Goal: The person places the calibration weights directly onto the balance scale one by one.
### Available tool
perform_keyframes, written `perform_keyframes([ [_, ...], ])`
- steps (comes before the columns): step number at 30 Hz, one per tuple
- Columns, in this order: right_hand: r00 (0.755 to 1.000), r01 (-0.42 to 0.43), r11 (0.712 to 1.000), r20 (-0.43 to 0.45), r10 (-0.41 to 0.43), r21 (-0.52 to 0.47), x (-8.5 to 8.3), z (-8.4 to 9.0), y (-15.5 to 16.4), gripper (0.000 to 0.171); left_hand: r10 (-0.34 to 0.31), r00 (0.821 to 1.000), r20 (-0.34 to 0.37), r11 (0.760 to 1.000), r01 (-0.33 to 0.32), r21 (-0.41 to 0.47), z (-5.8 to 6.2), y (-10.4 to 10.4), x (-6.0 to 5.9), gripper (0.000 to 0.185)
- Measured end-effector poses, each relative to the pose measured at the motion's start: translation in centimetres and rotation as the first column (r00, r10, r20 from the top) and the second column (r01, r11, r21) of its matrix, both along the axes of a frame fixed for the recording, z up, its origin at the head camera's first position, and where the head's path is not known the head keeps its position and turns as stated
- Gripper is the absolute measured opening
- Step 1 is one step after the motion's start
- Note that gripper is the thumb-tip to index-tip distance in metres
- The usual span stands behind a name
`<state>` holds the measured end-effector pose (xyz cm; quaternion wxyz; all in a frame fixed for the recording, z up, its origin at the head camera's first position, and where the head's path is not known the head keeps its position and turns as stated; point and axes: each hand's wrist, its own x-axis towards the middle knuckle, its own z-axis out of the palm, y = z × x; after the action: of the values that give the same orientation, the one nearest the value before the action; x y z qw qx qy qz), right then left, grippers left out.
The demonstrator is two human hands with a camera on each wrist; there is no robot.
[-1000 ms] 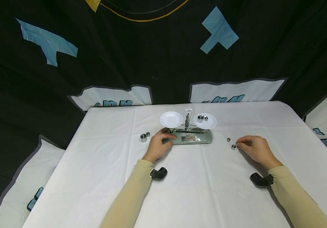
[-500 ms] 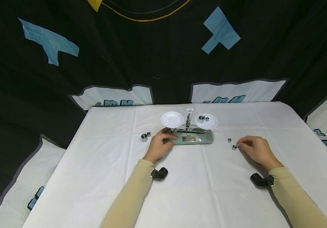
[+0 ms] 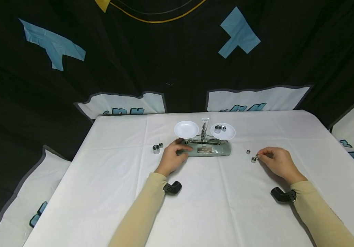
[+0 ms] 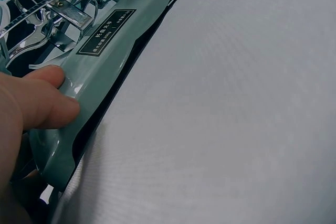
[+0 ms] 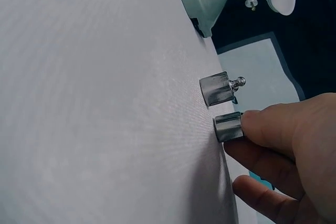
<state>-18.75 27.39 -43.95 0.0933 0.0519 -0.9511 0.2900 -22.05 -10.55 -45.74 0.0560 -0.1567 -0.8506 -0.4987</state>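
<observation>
A grey-green balance scale (image 3: 207, 148) stands mid-table. Its left pan (image 3: 186, 129) is empty. Its right pan (image 3: 230, 134) carries two metal weights (image 3: 217, 129). My left hand (image 3: 181, 149) grips the left end of the scale's base (image 4: 105, 72), with a finger (image 4: 50, 109) lying on top of it. My right hand (image 3: 259, 156) pinches the top of a small cylinder weight (image 5: 228, 127) that stands on the cloth. A second small weight with a knob (image 5: 220, 87) stands just beyond it, untouched.
Two more weights (image 3: 156, 149) stand on the white tablecloth (image 3: 214, 206) to the left of my left hand. Black wrist cameras (image 3: 172, 187) sit under both forearms. A dark backdrop hangs behind the table's far edge.
</observation>
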Motion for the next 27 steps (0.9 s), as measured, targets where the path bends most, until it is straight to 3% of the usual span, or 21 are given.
perform_keyframes([
  [13,1.000,-0.001,1.000,0.008,0.002,-0.029,0.0,0.9,-0.1,0.014,-0.004,1.000,-0.007,1.000,0.004,0.004,0.1,0.0,0.1,0.025],
  [27,0.997,-0.058,0.998,-0.052,0.056,-0.022,-1.3,4.1,-1.0,0.016,-0.003,1.000,-0.009,1.000,0.003,-0.002,0.0,-0.1,-0.1,0.025],
])
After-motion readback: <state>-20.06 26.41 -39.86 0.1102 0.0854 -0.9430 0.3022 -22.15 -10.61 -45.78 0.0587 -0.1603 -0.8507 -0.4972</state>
